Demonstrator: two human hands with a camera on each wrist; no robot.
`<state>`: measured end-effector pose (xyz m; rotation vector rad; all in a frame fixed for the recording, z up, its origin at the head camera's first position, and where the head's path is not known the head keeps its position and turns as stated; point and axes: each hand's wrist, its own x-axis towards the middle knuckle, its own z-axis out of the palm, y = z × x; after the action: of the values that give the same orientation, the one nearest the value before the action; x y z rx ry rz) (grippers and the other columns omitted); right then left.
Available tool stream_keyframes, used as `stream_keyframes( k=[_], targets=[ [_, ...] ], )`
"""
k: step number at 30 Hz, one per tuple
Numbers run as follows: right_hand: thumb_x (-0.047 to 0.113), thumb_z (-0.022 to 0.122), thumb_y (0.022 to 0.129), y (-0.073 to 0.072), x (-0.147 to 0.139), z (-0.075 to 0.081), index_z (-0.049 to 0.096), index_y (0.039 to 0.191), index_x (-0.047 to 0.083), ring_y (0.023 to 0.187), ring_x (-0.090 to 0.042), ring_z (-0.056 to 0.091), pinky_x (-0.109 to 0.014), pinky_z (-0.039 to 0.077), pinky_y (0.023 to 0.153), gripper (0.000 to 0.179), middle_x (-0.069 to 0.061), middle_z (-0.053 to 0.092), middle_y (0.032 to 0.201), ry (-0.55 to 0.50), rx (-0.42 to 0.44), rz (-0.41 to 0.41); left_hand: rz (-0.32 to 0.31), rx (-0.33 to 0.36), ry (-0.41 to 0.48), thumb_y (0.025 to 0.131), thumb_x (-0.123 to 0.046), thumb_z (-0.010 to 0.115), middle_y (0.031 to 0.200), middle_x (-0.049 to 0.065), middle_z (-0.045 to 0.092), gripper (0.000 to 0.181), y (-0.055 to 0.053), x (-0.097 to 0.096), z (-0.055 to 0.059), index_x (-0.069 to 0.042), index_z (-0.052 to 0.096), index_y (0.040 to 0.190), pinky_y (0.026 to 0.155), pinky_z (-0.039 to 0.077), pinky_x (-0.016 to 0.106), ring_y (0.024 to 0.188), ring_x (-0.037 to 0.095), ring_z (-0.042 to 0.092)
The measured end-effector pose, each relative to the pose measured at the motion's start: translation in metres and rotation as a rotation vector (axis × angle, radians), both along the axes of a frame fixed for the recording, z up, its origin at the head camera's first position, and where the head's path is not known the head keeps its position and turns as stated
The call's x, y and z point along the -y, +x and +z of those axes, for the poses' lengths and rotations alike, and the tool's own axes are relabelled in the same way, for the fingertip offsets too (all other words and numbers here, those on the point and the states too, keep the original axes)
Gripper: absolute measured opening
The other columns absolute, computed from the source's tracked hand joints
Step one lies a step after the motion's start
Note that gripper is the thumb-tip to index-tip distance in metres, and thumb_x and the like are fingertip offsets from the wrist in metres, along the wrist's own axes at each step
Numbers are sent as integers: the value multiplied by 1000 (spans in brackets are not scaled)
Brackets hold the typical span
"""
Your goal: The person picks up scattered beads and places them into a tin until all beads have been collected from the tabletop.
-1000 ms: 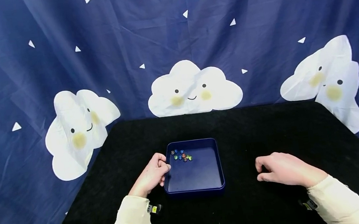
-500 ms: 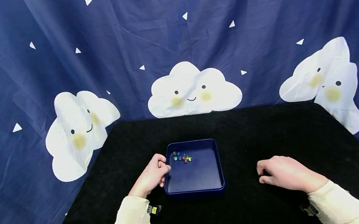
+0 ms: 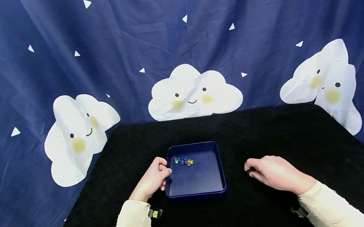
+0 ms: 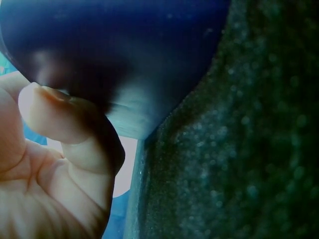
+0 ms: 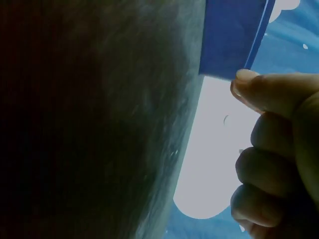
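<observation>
A dark blue square tray (image 3: 196,194) lies on the black-covered table in the head view. Glass marbles (image 3: 186,162), several of them in blue, green, orange and yellow, lie together toward its far left corner. My left hand (image 3: 152,177) grips the tray's left wall, with the thumb (image 4: 55,112) up against it in the left wrist view. To the right of the tray, my right hand (image 3: 276,173) pinches a small dark marble-sized ball (image 3: 249,171) between thumb and forefinger. In the right wrist view the other fingers (image 5: 264,169) are curled in, and the ball is hidden.
Black cloth (image 3: 237,133) covers the table out to its far edge. Behind it hangs a blue curtain (image 3: 166,30) printed with white clouds (image 3: 194,93) and small triangles. A small dark device (image 3: 156,213) is worn at the left cuff, another (image 3: 299,211) at the right.
My right hand has moved left toward the tray, with the small dark ball now showing between its fingertips. Some marbles have shifted slightly in the tray. My left hand keeps its grip.
</observation>
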<state>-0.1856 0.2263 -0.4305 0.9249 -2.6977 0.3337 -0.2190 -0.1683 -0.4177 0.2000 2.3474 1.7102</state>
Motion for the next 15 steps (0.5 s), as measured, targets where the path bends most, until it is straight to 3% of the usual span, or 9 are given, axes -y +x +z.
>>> stream_keyframes(
  k=[7, 15],
  targets=[
    [18, 69, 83, -2, 19, 1, 61, 99, 30, 61, 7, 51, -24, 48, 54, 22, 20, 61, 81, -31, -38, 50, -5, 21, -2, 87, 0, 55, 75, 11, 49, 29, 0, 2, -1, 7, 38, 109, 39, 43, 26, 47, 16, 45],
    [18, 65, 86, -1, 38, 5, 60, 104, 29, 58, 6, 49, -22, 47, 52, 22, 18, 63, 79, -66, -56, 41, 23, 11, -18, 86, -5, 59, 76, 10, 50, 31, -14, 8, -26, 1, 39, 110, 38, 42, 26, 46, 17, 44]
  ],
)
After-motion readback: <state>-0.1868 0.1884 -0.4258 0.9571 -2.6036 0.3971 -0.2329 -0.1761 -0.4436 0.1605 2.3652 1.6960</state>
